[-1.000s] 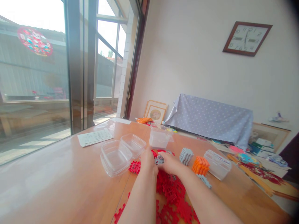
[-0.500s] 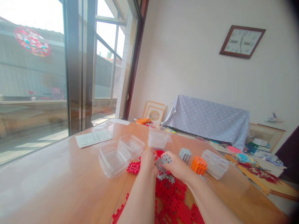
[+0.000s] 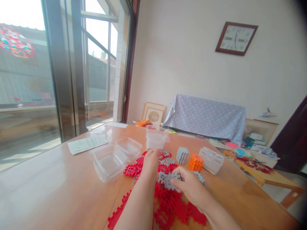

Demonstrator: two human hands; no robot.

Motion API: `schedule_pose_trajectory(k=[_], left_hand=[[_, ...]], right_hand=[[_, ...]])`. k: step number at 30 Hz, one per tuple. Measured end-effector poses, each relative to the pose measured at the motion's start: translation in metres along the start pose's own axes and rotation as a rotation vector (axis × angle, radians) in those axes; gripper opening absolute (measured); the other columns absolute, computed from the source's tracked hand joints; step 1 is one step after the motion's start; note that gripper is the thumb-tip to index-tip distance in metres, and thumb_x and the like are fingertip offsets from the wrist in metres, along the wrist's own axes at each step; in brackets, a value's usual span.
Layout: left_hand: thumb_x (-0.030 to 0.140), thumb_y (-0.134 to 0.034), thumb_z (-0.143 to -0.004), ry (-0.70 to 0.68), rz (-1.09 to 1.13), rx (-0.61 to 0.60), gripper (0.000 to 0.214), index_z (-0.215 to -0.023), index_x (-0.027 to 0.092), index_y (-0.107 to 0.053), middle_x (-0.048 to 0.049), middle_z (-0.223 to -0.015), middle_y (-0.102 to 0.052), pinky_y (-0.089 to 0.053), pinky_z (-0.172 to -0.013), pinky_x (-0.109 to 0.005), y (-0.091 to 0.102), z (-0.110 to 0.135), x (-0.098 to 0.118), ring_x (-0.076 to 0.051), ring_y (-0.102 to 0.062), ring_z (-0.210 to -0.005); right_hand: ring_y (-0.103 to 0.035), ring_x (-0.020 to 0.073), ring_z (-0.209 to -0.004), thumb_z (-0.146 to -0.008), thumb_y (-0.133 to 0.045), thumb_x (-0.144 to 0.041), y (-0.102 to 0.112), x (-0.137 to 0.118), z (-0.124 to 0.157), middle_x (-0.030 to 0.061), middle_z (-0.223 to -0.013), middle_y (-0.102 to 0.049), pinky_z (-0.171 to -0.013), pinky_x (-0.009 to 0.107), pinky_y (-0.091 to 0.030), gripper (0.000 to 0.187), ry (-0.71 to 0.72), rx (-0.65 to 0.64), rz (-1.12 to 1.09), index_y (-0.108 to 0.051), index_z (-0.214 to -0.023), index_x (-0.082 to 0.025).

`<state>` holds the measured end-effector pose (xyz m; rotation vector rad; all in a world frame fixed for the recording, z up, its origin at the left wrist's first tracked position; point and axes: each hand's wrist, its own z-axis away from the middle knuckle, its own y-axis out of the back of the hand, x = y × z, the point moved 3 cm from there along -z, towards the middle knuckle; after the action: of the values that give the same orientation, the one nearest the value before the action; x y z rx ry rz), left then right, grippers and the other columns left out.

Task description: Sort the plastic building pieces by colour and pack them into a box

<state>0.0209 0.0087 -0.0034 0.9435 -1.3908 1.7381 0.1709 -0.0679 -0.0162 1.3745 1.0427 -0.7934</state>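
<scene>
My right hand [image 3: 189, 183] grips grey notched building pieces [image 3: 166, 180] between thumb and fingers, held over the red pile. Farther off, my left hand [image 3: 151, 160] reaches among the pieces near a clear tub, fingers curled; whatever they hold is hidden. Red notched pieces [image 3: 165, 217] spread loosely below and between my hands. Beside my left hand lies another red piece [image 3: 131, 170]. More grey pieces [image 3: 168, 160] lie among the red ones just beyond my right hand.
Two clear open containers [image 3: 109, 163] sit left of the pile. Behind stands a clear tub [image 3: 154, 139]. To the right are a grey stack [image 3: 182, 155], an orange stack [image 3: 196, 163] and a lidded box [image 3: 211, 160]. A paper sheet [image 3: 87, 143] lies at the left.
My right hand has drawn nearer to me with the grey pieces, apart from my left hand. My left hand has stayed near the tub. The view has turned slightly to the right.
</scene>
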Motion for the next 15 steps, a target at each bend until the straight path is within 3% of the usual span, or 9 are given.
schedule_pose_trajectory(k=[4,8,15], left_hand=[[0.038,-0.069,-0.076,-0.031,-0.122,-0.056,0.024,-0.083,0.015,-0.068,-0.0088,-0.087,-0.073,-0.037,-0.061,-0.026,-0.009,0.005,-0.003,-0.016,-0.062,-0.07],[0.042,-0.07,-0.075,-0.058,-0.204,-0.108,0.027,-0.08,0.016,-0.067,-0.008,-0.083,-0.071,-0.039,-0.064,-0.027,-0.013,0.009,-0.008,-0.017,-0.062,-0.071],[0.045,-0.071,-0.075,-0.073,-0.288,-0.184,0.031,-0.083,0.016,-0.068,-0.0097,-0.089,-0.072,-0.041,-0.066,-0.028,-0.016,0.014,-0.009,-0.017,-0.062,-0.073]], right_hand=[[-0.058,0.0171,-0.078,-0.08,-0.067,-0.039,-0.004,0.009,0.006,-0.0014,-0.082,-0.063,-0.067,0.028,-0.049,0.024,-0.076,-0.005,-0.182,-0.062,-0.096,-0.023],[-0.06,0.0192,-0.088,-0.084,-0.061,-0.04,-0.005,0.012,0.007,0.0011,-0.091,-0.065,-0.072,0.031,-0.052,0.021,-0.102,0.008,-0.206,-0.062,-0.097,-0.023],[-0.064,0.0216,-0.089,-0.083,-0.064,-0.055,0.019,0.005,0.005,0.0053,-0.099,-0.07,-0.065,0.029,-0.053,0.038,-0.044,0.222,-0.298,-0.064,-0.103,-0.022]])
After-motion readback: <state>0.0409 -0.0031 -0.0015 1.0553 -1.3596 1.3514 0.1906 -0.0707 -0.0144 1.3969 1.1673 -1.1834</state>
